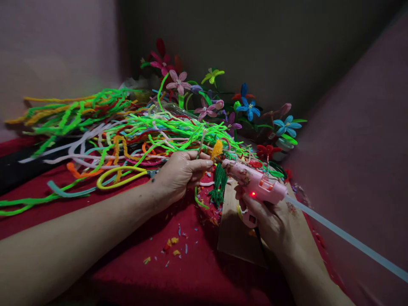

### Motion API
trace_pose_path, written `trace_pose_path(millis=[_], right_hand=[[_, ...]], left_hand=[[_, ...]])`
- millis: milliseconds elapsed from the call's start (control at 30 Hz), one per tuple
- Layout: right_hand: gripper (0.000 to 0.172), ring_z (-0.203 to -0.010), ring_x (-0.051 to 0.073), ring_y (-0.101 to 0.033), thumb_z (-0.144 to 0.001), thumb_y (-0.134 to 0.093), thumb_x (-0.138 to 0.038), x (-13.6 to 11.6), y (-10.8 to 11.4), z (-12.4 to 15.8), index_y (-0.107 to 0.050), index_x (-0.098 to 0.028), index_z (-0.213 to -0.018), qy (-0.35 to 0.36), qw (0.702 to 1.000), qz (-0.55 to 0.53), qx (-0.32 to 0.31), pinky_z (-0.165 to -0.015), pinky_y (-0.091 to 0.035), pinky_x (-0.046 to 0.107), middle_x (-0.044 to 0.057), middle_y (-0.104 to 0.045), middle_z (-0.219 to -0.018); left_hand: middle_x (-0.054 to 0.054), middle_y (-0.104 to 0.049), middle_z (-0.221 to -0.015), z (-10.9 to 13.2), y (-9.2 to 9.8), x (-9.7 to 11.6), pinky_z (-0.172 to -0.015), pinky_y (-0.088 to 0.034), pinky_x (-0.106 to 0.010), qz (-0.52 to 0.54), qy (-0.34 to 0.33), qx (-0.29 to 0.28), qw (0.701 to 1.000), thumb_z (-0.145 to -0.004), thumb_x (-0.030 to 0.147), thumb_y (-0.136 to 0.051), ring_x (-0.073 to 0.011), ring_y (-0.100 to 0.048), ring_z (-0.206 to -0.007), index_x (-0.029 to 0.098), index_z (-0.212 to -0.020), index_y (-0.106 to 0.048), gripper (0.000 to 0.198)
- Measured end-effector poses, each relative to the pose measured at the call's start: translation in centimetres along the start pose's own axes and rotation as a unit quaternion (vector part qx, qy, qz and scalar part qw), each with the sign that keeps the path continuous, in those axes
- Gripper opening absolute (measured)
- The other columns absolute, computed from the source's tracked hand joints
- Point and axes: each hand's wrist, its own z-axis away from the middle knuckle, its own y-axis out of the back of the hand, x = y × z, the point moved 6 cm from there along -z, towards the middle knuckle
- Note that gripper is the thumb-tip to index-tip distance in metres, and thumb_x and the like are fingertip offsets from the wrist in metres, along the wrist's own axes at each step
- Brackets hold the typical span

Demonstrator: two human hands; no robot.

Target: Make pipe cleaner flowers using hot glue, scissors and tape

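Observation:
My left hand (181, 172) is closed in a pinch on a small orange pipe-cleaner piece (217, 149) with a thin stem. My right hand (270, 219) grips a pink glue gun (255, 182); its red light is on and its nozzle touches the base of the orange piece. A long clear glue stick (344, 236) sticks out of the gun's back toward the lower right. Dark green pipe-cleaner bits (219, 185) lie just below the two hands.
A big tangle of green, orange, white and yellow pipe cleaners (111, 131) covers the red cloth (153, 263) to the left. Finished pipe-cleaner flowers (248, 108) stand at the back. A cardboard sheet (236, 231) lies under the gun. Small cuttings dot the cloth.

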Motion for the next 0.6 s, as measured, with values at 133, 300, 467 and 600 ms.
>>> trace_pose_path(millis=[133, 300, 467, 600], right_hand=[[0.022, -0.044, 0.013, -0.048, -0.082, -0.05, -0.029, 0.3, 0.0, 0.2, -0.07, -0.017, -0.08, -0.024, 0.999, -0.011, -0.019, -0.041, -0.042, 0.024, 0.003, -0.061, -0.06], [0.019, -0.054, 0.015, -0.054, -0.079, -0.054, -0.028, -1.7, 0.7, -0.9, -0.068, -0.016, -0.078, -0.054, 0.998, 0.011, -0.021, -0.045, -0.043, 0.023, 0.003, -0.06, -0.063], [0.018, -0.05, 0.013, -0.05, -0.078, -0.051, -0.024, -1.9, 0.4, -1.1, -0.067, -0.017, -0.073, -0.036, 0.999, -0.025, -0.022, -0.043, -0.043, 0.023, 0.003, -0.061, -0.063], [0.017, -0.048, 0.013, -0.049, -0.078, -0.053, -0.024, -1.3, 0.2, -0.7, -0.067, -0.018, -0.072, -0.031, 0.999, -0.017, -0.026, -0.041, -0.042, 0.023, 0.003, -0.06, -0.06]], left_hand=[[0.008, -0.041, -0.05, 0.0, 0.0, 0.0, -0.037, -0.016, -0.017, -0.007, 0.004, -0.004, 1.0, -0.071, 0.015, -0.066, -0.0013, -0.026, -0.037, 0.015, -0.071, -0.058, 0.009], [0.008, -0.038, -0.047, -0.1, 0.0, -0.1, -0.037, -0.015, -0.017, -0.022, -0.005, -0.017, 1.0, -0.07, 0.017, -0.066, -0.0025, -0.027, -0.037, 0.015, -0.069, -0.058, 0.008], [0.007, -0.039, -0.048, -0.1, 0.0, 0.0, -0.037, -0.015, -0.017, -0.02, -0.006, -0.015, 1.0, -0.07, 0.015, -0.066, -0.0022, -0.027, -0.038, 0.015, -0.069, -0.057, 0.008], [0.008, -0.038, -0.047, 0.0, -0.1, -0.1, -0.037, -0.015, -0.017, -0.019, -0.002, -0.017, 1.0, -0.071, 0.016, -0.065, -0.0022, -0.027, -0.038, 0.015, -0.069, -0.057, 0.009]])
